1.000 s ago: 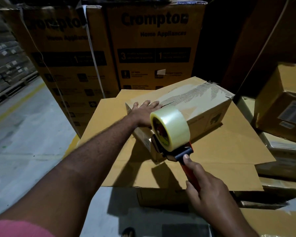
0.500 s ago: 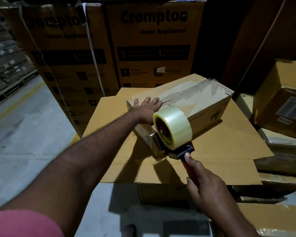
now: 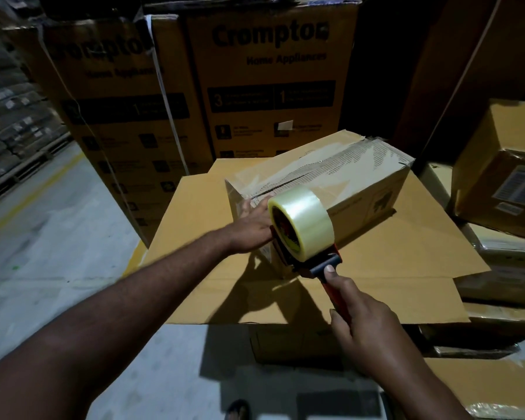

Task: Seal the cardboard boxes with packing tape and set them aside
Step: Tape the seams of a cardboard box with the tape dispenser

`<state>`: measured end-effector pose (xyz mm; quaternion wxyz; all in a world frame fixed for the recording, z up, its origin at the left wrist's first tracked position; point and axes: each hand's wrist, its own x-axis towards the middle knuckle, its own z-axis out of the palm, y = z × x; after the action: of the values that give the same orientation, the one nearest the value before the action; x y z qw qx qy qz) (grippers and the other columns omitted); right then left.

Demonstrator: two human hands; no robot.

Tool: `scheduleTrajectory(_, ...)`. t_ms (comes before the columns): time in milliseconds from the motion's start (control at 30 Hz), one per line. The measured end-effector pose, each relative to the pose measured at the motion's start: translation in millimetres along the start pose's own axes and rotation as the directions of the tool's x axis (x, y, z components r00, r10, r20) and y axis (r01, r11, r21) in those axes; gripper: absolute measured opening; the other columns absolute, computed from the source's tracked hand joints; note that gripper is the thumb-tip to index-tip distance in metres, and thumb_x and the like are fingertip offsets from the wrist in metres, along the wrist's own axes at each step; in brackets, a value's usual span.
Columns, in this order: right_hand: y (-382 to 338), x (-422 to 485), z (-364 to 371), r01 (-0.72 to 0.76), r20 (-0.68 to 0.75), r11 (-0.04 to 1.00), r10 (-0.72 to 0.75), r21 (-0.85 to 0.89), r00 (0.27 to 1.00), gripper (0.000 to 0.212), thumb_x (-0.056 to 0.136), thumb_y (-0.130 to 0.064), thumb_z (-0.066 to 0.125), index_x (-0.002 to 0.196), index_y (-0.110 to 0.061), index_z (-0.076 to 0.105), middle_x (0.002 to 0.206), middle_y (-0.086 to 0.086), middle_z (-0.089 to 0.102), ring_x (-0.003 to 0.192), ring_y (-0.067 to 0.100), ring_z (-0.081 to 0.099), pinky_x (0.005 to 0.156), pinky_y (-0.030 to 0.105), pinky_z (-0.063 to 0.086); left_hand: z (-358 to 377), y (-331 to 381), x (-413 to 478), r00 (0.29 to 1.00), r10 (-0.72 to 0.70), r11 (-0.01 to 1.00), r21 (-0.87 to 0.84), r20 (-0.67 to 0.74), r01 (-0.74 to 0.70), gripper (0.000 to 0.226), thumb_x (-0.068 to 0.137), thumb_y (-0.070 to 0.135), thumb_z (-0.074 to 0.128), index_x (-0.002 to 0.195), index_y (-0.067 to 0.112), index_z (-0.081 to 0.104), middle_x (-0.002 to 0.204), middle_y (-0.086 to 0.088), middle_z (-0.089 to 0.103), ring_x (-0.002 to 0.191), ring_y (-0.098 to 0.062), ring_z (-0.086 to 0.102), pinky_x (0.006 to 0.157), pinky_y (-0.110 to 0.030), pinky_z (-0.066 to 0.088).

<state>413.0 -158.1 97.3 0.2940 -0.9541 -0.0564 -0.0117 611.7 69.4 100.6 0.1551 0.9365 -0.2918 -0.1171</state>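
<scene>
Drops left hand (image 3: 252, 230) from top to near end of small brown cardboard box (image 3: 346, 183), fingers flat | grips red-handled clear-tape dispenser (image 3: 300, 221) in right hand (image 3: 367, 325), against same end | leaves box on flat cardboard sheet (image 3: 391, 268) | likely anchors tape for 1 top pass

Flat cardboard sheet (image 3: 376, 268) atop a carton (image 3: 285, 344), one taped cardboard box (image 3: 346, 183) on it.

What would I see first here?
Probably the shiny roll of clear tape in the middle, on a tape dispenser the right hand grips by its red handle. Beside it, the left hand presses the near end of a small cardboard box; tall Crompton boxes stand behind.
</scene>
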Motion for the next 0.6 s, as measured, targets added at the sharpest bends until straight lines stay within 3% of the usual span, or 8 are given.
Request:
scheduleTrajectory(100,4,0,6,0.002,0.092,0.999,0.002,-0.044,0.996,0.075,0.099,-0.033,0.053,0.148,-0.054,0.0,0.107,-0.012,0.056,0.085,0.003,0.052,0.071,0.019,0.045,12,-11,5,0.999,-0.002,0.991,0.131,-0.038,0.007,0.076,0.096,0.059,0.048,0.16,0.043,0.009,0.17,0.002,-0.007,0.151,-0.028,-0.025,0.115,-0.07,-0.015)
scheduleTrajectory(233,6,-2,17,-0.012,0.08,0.999,0.009,0.031,0.997,0.074,0.098,-0.032,0.054,0.149,-0.054,0.004,0.115,-0.01,0.057,0.091,0.005,0.053,0.074,0.019,0.044,5,3,5,0.997,0.053,0.978,0.204,-0.059,-0.04,0.078,0.101,0.046,0.05,0.162,0.032,0.004,0.17,0.004,-0.004,0.154,-0.021,-0.017,0.117,-0.065,-0.015)
scheduleTrajectory(367,5,2,6,0.004,0.068,0.999,-0.008,0.054,0.998,0.073,0.097,-0.032,0.057,0.145,-0.06,0.01,0.11,-0.019,0.054,0.085,-0.001,0.05,0.068,0.012,0.042,-3,8,-1,0.998,0.041,0.974,0.227,-0.052,-0.028,0.065,0.106,0.046,0.039,0.162,0.029,0.012,0.17,0.0,-0.001,0.154,-0.02,-0.014,0.116,-0.065,-0.018)
scheduleTrajectory(467,0,2,-17,-0.006,0.094,0.998,0.0,0.062,0.996,0.074,0.097,-0.034,0.058,0.138,-0.065,0.006,0.106,-0.021,0.045,0.083,-0.007,0.048,0.066,0.009,0.042,6,3,-1,0.988,0.052,0.97,0.244,-0.146,-0.015,0.063,0.102,0.052,0.034,0.16,0.032,0.021,0.169,0.003,0.013,0.155,-0.015,-0.007,0.114,-0.07,-0.018)
scheduleTrajectory(600,-12,4,-64,-0.085,0.2,0.982,0.05,0.167,0.979,0.07,0.092,-0.031,0.066,0.126,-0.075,0.023,0.106,-0.026,0.044,0.088,0.006,0.058,0.072,0.018,0.05,15,0,-2,0.945,0.173,0.925,0.374,-0.276,-0.06,0.048,0.102,0.04,0.044,0.151,0.035,0.042,0.164,0.008,0.028,0.156,-0.019,0.008,0.113,-0.076,-0.008)
